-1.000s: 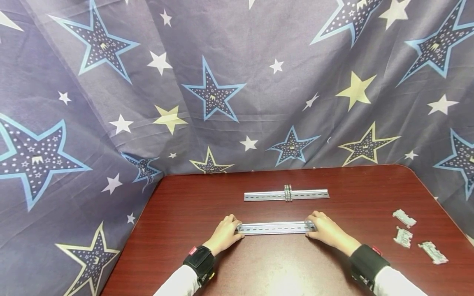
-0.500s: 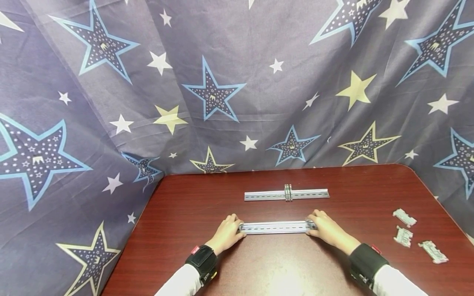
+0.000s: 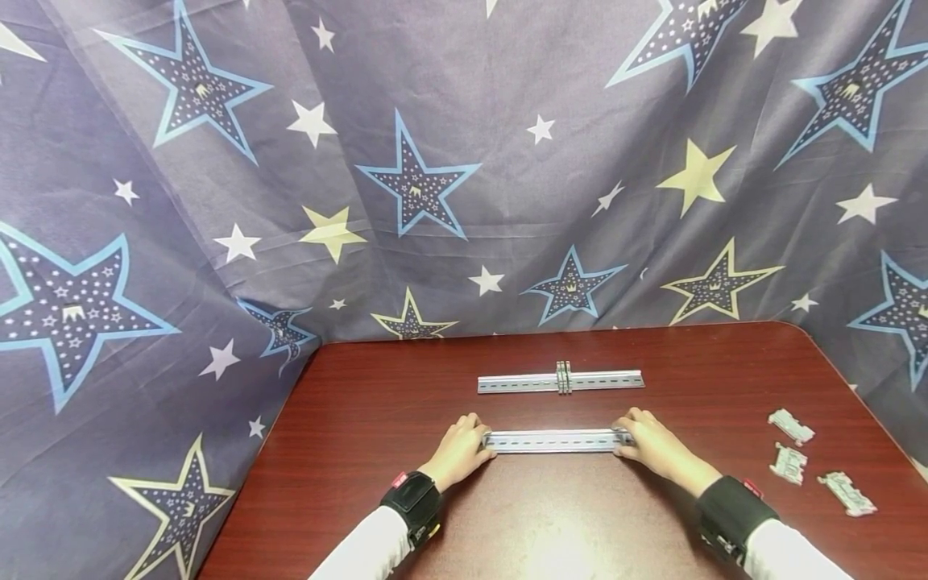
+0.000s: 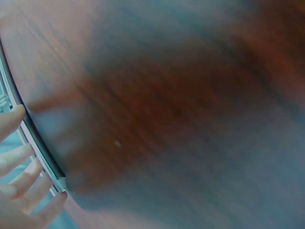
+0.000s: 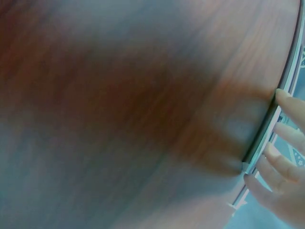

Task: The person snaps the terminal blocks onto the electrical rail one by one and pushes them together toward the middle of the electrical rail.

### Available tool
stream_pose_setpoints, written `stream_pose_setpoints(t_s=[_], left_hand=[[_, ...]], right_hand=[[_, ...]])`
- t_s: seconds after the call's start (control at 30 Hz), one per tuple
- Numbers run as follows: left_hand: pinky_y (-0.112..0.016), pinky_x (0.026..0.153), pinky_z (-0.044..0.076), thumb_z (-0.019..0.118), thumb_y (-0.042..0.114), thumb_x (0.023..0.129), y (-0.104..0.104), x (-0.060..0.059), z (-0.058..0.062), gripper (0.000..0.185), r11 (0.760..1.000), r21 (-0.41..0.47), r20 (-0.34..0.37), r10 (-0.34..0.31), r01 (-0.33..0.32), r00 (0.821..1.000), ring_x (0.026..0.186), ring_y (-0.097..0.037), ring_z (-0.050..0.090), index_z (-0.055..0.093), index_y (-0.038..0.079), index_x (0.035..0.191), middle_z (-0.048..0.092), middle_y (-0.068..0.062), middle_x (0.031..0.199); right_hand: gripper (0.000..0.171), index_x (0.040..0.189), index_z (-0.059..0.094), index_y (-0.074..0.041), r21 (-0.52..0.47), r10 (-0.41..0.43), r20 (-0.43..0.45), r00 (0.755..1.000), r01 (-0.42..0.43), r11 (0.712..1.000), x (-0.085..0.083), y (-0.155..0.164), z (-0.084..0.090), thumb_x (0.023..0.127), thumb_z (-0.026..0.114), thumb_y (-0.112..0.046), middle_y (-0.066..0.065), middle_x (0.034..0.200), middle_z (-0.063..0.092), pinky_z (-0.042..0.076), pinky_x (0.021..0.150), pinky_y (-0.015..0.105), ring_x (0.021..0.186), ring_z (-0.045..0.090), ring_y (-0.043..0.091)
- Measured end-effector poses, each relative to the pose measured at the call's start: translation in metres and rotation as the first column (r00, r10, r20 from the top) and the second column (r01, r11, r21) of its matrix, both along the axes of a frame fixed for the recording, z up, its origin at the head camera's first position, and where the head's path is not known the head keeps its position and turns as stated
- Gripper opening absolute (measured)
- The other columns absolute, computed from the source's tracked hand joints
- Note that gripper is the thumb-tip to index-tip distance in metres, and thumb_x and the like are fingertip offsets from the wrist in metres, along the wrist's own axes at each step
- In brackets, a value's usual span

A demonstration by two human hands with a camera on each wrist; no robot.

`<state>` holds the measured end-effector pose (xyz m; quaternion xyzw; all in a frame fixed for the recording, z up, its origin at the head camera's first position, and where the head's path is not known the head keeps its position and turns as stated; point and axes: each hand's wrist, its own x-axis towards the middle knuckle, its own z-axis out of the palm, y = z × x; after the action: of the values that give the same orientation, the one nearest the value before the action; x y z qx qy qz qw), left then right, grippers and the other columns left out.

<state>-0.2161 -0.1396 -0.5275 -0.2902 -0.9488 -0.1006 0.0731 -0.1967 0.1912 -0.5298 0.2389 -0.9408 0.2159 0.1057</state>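
Now, near rail point(image 3: 557, 441): shifted right and slightly farther
Left hand point(image 3: 458, 453): fingers pinch its left end
Right hand point(image 3: 654, 448): fingers pinch its right end

The near rail point(image 3: 557, 441), held at its ends by the left hand point(image 3: 461, 451) and right hand point(image 3: 652, 445), is now slightly further right and farther.

Left hand point(image 3: 460, 455) and right hand point(image 3: 652, 451) grip opposite ends of the near DIN rail point(image 3: 557, 440) on the desk point(image 3: 377, 419); a second rail point(image 3: 560, 381) lies at twelve o'clock, three terminal blocks point(image 3: 792, 462) at three.
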Motion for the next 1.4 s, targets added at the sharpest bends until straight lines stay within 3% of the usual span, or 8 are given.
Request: stream_pose_setpoints(t_s=[0.4,1.4], left_hand=[[-0.031,0.064,0.039,0.068,0.028,0.073,0.014,-0.006,0.002,0.028,1.000,-0.027,-0.021,-0.009,0.008,1.000,0.076,-0.018,0.046,0.064,0.005,0.089,0.048,-0.002,0.081],[-0.030,0.066,0.040,0.069,0.030,0.073,0.029,-0.016,0.001,0.030,0.999,-0.035,0.012,0.030,-0.029,0.999,0.079,-0.018,0.048,0.065,0.006,0.092,0.049,-0.002,0.083]], right_hand=[[0.028,0.087,0.062,0.000,-0.001,-0.004,0.006,1.000,0.004,1.000,-0.004,0.012,0.002,0.065,0.075,-0.012,0.005,0.078,0.049,0.044,0.065,0.038,0.075,0.050,0.024],[0.026,0.087,0.062,0.001,-0.013,0.007,0.069,0.998,-0.006,1.000,-0.017,0.025,0.006,0.066,0.073,-0.010,0.008,0.079,0.051,0.042,0.068,0.041,0.075,0.050,0.026]])
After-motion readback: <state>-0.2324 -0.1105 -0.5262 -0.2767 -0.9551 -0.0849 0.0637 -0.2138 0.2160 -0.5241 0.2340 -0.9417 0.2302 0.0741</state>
